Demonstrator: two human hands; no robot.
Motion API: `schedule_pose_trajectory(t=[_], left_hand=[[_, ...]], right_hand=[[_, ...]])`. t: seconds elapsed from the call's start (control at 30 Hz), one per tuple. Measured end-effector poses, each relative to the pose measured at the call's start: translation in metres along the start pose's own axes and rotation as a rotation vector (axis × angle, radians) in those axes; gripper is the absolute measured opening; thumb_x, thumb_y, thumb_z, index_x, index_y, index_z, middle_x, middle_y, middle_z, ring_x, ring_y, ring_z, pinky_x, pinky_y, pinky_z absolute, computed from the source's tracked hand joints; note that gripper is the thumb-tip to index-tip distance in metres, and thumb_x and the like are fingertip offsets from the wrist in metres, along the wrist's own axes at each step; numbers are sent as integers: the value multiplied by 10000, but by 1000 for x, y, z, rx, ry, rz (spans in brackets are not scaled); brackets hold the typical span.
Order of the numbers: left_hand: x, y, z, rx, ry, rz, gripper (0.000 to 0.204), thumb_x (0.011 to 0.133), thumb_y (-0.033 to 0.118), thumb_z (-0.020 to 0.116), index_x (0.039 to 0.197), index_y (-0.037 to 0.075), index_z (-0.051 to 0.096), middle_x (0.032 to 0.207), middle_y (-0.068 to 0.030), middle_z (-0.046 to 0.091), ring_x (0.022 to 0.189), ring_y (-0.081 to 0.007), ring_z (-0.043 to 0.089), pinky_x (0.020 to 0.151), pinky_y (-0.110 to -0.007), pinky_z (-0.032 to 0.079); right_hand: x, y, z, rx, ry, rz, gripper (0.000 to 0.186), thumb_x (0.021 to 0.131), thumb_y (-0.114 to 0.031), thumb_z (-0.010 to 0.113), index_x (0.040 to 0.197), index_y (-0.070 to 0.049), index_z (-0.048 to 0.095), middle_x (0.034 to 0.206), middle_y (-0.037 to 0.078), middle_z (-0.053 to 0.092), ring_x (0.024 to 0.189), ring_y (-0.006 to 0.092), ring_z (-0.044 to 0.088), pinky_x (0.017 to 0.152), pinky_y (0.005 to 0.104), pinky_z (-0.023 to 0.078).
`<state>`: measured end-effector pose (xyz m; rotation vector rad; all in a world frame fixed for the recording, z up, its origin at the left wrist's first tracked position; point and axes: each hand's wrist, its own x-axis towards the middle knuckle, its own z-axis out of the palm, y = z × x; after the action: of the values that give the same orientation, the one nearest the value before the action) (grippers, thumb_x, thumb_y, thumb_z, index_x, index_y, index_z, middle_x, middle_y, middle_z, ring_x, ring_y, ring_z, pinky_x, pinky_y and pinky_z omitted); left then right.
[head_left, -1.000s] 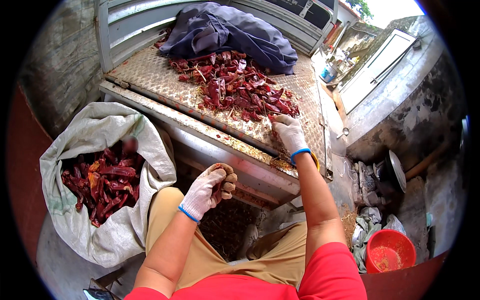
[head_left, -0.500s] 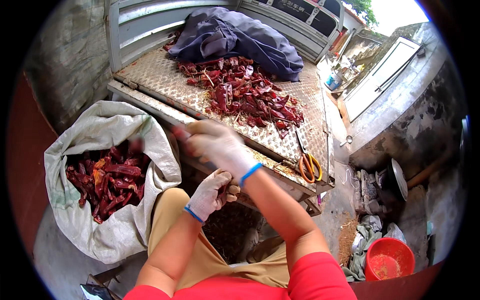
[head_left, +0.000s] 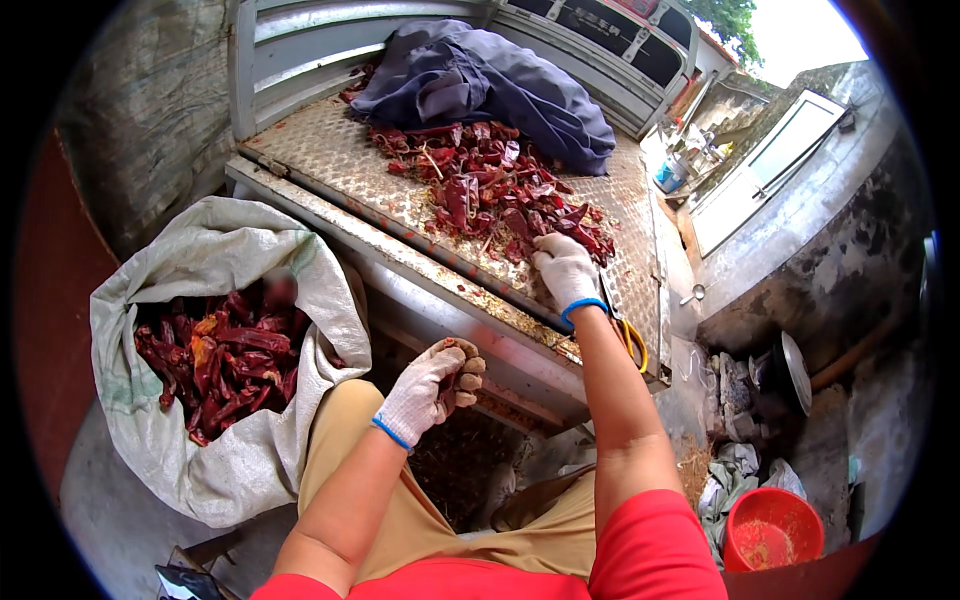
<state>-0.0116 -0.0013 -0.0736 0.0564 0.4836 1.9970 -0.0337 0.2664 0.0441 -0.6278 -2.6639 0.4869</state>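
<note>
My left hand [head_left: 440, 385], in a stained white glove, hovers beside the truck bed's front edge, fingers curled round something I cannot make out. My gloved right hand [head_left: 562, 270] reaches to the near edge of a pile of dried red chillies [head_left: 485, 190] on the metal bed [head_left: 330, 160], fingers bent; what they grip is hidden. Yellow-handled scissors [head_left: 632, 340] lie partly behind my right wrist. At my left, a white woven sack [head_left: 140, 440] with a rolled-down rim holds more chillies [head_left: 240, 360].
Bunched grey-blue cloth [head_left: 470, 80] lies behind the pile, against the railings. A red basin [head_left: 770, 525], crumpled bags [head_left: 730, 480] and a dark pot with a lid [head_left: 790, 375] are on the right by a stained wall. A white door [head_left: 750, 180] stands beyond.
My right hand swung left from the pile with something red, over my left hand, and is back at the pile's edge. My left hand stays curled, shifted slightly right in the picture.
</note>
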Motion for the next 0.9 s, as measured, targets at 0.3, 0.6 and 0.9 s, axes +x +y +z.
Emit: schedule_pose_trajectory(t=[0.3,0.6,0.9], left_hand=[[1,-2,-5,3,33,-2,116,1048,188,525,1081,119,612,930,-69,680,713,-169,642,559,-299,526],[-4,0,1,43,130,23,97,1039,175,548,1064,124,626,903,-66,677,684,-160,621,534,-296,506],[7,-8,-7,81,168,41,94,1028,155,546,1075,114,618,922,-67,681,731,-180,671,572,-326,575]], right_hand=[[-2,-49,2,-144,-168,30,477,859,-341,701,1266,-93,666,1261,182,669,1194,337,626,1007,407,487],[6,4,-6,867,-110,322,170,920,-125,638,1036,-25,712,780,61,654,559,93,530,470,254,397],[-68,-145,17,1066,-179,135,188,926,-178,645,1078,-120,741,1006,41,689,947,153,630,848,303,528]])
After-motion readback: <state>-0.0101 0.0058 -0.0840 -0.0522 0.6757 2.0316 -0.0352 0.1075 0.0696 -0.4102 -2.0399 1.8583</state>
